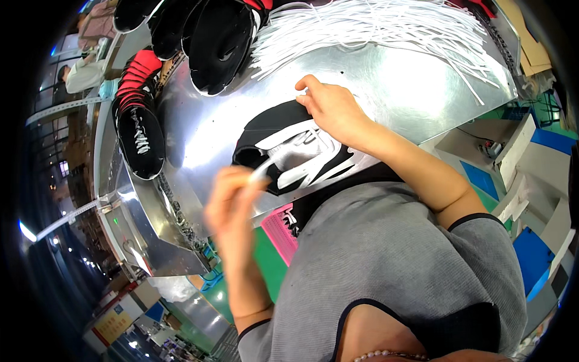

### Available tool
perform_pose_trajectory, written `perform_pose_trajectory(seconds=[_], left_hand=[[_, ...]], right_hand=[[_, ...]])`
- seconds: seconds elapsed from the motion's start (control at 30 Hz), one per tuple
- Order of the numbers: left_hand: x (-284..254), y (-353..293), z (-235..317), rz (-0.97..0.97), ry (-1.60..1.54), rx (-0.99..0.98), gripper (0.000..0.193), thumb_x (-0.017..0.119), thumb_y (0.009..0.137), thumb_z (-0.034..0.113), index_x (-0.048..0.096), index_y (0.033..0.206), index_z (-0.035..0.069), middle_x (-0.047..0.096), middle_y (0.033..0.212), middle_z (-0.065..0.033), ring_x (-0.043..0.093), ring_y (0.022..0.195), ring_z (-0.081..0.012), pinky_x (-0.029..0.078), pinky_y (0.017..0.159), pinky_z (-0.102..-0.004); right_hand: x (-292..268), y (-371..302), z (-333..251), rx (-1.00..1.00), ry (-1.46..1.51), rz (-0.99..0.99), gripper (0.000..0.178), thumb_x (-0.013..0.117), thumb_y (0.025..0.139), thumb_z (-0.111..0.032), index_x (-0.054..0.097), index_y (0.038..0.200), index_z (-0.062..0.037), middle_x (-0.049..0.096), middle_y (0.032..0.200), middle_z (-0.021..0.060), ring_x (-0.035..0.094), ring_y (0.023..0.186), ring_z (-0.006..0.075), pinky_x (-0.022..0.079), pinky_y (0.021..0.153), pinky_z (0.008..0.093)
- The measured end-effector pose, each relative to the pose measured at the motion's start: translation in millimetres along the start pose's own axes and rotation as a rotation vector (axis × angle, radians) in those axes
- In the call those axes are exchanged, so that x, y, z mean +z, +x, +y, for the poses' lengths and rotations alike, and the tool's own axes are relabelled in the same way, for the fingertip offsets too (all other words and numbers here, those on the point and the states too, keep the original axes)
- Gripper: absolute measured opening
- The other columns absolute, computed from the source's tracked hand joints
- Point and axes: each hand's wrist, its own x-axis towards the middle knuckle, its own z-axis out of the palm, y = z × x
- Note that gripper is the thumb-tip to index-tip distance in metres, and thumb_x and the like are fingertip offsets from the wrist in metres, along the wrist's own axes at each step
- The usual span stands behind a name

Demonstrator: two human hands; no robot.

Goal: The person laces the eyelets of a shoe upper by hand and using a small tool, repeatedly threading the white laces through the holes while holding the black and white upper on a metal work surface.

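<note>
In the head view, the black-and-white shoe upper (274,120) lies on the metal worktable (199,136) close in front of the person, between both hands. The left hand (234,196) is motion-blurred, thumb and fingers seemingly pinched together on a white shoelace (276,160) that runs to the upper. The right hand (335,108) reaches over the upper, fingers curled; I cannot tell whether they grip anything. To my eye, drawing the lace well calls for a steadied upper, an untwisted lace and an even pull.

Loose white laces (374,30) sprawl along the table's far side; black-and-red uppers (140,136) stack at left. A pink basket (279,232) sits below the near edge, by green floor (268,262). Other people (84,75) show at upper left.
</note>
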Motion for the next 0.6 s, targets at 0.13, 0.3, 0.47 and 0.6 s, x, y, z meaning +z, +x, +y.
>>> perform_pose_trajectory(seconds=[0.13, 0.3, 0.47, 0.6], left_hand=[[53, -3, -38, 0.041, 0.581, 0.53, 0.013, 0.077, 0.073, 0.005, 0.069, 0.083, 0.009, 0.06, 0.092, -0.0052, 0.053, 0.096, -0.0277, 0.04, 0.083, -0.0374], [64, -2, -50, 0.046, 0.475, 0.426, 0.013, 0.078, 0.072, 0.003, 0.067, 0.08, 0.005, 0.062, 0.095, -0.0069, 0.055, 0.095, -0.0249, 0.043, 0.083, -0.0356], [62, 2, -49, -0.018, 0.407, 0.299, 0.019, 0.078, 0.074, 0.004, 0.064, 0.086, 0.003, 0.061, 0.091, -0.0096, 0.058, 0.089, -0.0272, 0.046, 0.08, -0.0357], [57, 3, -51, -0.042, 0.385, 0.194, 0.023, 0.078, 0.076, 0.008, 0.063, 0.091, 0.001, 0.065, 0.088, -0.0107, 0.063, 0.084, -0.0278, 0.049, 0.076, -0.0365]], right_hand=[[-3, 2, -4, -0.086, 0.132, 0.068, 0.02, 0.055, 0.098, -0.019, 0.056, 0.111, -0.0045, 0.065, 0.073, 0.0112, 0.064, 0.069, 0.0291, 0.049, 0.064, 0.0383], [-24, -14, -15, -0.017, 0.463, 0.046, 0.023, 0.053, 0.097, -0.012, 0.057, 0.119, -0.0045, 0.063, 0.08, 0.0024, 0.05, 0.061, 0.0072, 0.043, 0.056, 0.0241], [-45, -55, -25, -0.134, 0.374, -0.027, 0.021, 0.055, 0.097, -0.009, 0.056, 0.118, -0.003, 0.064, 0.08, 0.0057, 0.059, 0.068, 0.0118, 0.046, 0.062, 0.0251], [-53, -86, -27, -0.018, 0.291, -0.242, 0.022, 0.056, 0.098, -0.011, 0.054, 0.118, -0.0029, 0.068, 0.085, 0.0115, 0.069, 0.077, 0.0188, 0.051, 0.067, 0.0294]])
